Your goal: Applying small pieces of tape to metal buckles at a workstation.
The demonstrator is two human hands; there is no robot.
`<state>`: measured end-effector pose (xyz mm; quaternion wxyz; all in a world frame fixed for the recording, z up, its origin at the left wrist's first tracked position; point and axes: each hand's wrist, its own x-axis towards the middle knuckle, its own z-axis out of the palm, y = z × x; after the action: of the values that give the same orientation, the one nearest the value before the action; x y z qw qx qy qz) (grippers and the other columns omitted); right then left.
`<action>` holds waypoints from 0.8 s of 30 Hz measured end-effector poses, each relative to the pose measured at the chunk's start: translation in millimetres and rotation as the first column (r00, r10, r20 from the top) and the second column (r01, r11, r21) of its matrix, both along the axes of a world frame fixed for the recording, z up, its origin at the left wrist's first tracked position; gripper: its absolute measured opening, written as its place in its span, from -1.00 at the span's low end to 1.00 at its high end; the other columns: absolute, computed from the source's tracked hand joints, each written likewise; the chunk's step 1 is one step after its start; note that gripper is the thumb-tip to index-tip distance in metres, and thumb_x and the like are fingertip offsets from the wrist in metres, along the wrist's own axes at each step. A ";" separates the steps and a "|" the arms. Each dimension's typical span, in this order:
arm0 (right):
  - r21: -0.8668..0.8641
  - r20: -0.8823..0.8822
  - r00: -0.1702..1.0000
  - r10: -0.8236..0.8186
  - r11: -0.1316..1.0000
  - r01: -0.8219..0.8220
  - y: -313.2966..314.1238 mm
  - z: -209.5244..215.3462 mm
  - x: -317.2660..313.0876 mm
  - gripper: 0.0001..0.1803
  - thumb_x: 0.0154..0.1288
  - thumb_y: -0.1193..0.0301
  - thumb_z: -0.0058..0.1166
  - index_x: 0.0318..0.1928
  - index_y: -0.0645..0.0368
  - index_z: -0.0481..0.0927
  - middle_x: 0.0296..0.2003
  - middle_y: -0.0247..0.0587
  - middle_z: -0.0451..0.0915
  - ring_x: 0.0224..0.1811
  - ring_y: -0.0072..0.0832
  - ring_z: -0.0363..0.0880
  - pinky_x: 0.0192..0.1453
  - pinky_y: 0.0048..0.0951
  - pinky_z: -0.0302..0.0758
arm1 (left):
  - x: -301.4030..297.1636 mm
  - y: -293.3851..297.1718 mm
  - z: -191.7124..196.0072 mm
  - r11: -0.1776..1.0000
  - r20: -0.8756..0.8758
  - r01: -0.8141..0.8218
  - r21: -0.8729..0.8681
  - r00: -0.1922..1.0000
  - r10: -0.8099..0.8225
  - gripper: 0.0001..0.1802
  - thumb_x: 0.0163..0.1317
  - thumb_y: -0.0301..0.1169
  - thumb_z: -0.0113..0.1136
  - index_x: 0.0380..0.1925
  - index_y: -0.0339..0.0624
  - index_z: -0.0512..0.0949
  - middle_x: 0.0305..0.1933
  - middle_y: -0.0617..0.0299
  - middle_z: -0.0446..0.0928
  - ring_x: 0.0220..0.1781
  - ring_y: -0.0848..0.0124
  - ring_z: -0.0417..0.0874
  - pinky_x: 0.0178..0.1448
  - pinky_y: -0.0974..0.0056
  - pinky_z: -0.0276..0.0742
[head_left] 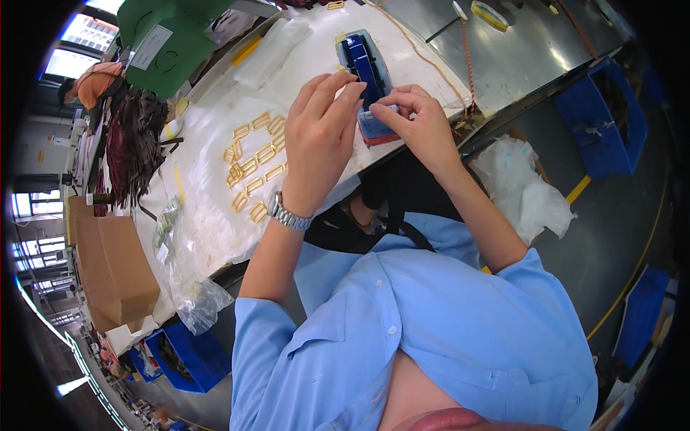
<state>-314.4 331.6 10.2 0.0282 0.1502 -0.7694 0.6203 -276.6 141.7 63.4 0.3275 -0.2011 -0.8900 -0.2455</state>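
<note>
A tape dispenser (383, 66) with a roll of dark blue tape (365, 63) stands at the front edge of the white-covered table. My left hand (320, 133), with a metal-band watch (289, 214) on its wrist, is at the dispenser's left side. Its fingers are curled towards the thumb; what they hold, if anything, is hidden. Just right of the dispenser's front end, my right hand (425, 128) is closed, thumb against the curled forefinger. Whatever lies in that pinch is too small to make out. Several gold-coloured rectangular slide buckles (246, 168) lie spread left of my left hand.
A green bin (154, 43) stands at the far left near dark hanging straps (133, 140). Clear plastic bags (201, 305) hang by a cardboard box (115, 258). Blue crates (190, 359) sit on the floor. A tape roll (490, 16) rests on the metal table (532, 54).
</note>
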 end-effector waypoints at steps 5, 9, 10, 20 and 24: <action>-0.318 0.204 0.978 0.039 0.948 0.029 -9.9 5.7 0.4 -0.74 0.40 0.35 0.51 -0.13 0.35 0.84 -0.09 -0.30 0.64 -0.27 -0.65 0.53 -0.12 -0.48 0.53 | -30.3 5.7 -0.1 0.991 -0.119 0.048 -0.125 0.991 -0.063 -0.73 0.34 -0.55 0.42 0.04 -0.28 0.75 0.22 0.07 0.75 0.26 0.00 0.73 0.31 0.02 0.69; -0.520 0.255 0.950 0.180 0.854 -0.023 4.6 33.1 31.1 -0.81 0.45 0.43 0.45 -0.12 0.34 0.79 -0.03 -0.33 0.59 -0.10 -0.68 0.57 0.08 -0.56 0.50 | -38.8 4.9 2.4 0.990 -0.107 0.029 -0.140 0.993 -0.044 -0.69 0.36 -0.46 0.44 0.08 -0.27 0.75 0.27 0.05 0.74 0.29 -0.02 0.73 0.33 0.02 0.68; -0.564 0.178 0.955 0.238 0.820 -0.100 8.3 39.7 46.0 -0.85 0.50 0.45 0.40 -0.12 0.31 0.78 0.00 -0.34 0.58 -0.02 -0.67 0.55 0.19 -0.55 0.46 | -42.2 4.1 3.5 0.990 -0.110 0.028 -0.137 0.993 -0.043 -0.69 0.36 -0.46 0.44 0.08 -0.27 0.75 0.27 0.05 0.74 0.29 -0.02 0.73 0.33 0.02 0.68; -0.285 0.625 0.727 0.284 0.950 -0.126 38.9 -39.8 120.3 -0.91 0.48 0.54 0.37 -0.18 0.34 0.77 0.00 -0.36 0.53 -0.10 -0.74 0.53 -0.08 -0.64 0.49 | -51.1 6.1 16.1 0.985 0.028 0.010 -0.172 1.000 -0.005 -0.51 0.41 -0.41 0.41 0.29 -0.35 0.60 0.33 -0.24 0.65 0.34 -0.14 0.67 0.43 -0.02 0.58; -0.245 0.439 0.849 0.294 0.948 -0.201 42.1 -59.7 124.1 -0.89 0.47 0.53 0.38 -0.22 0.34 0.75 -0.04 -0.36 0.55 -0.12 -0.72 0.52 -0.08 -0.64 0.49 | -42.0 -4.8 20.7 0.993 0.091 0.022 -0.113 0.996 -0.012 -0.47 0.40 -0.41 0.41 0.30 -0.42 0.57 0.36 -0.26 0.62 0.37 -0.15 0.64 0.45 -0.03 0.57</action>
<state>-190.3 373.7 -49.5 -0.2253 0.0903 -0.6646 0.7067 -318.5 136.9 84.1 0.2730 -0.2159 -0.9146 -0.2057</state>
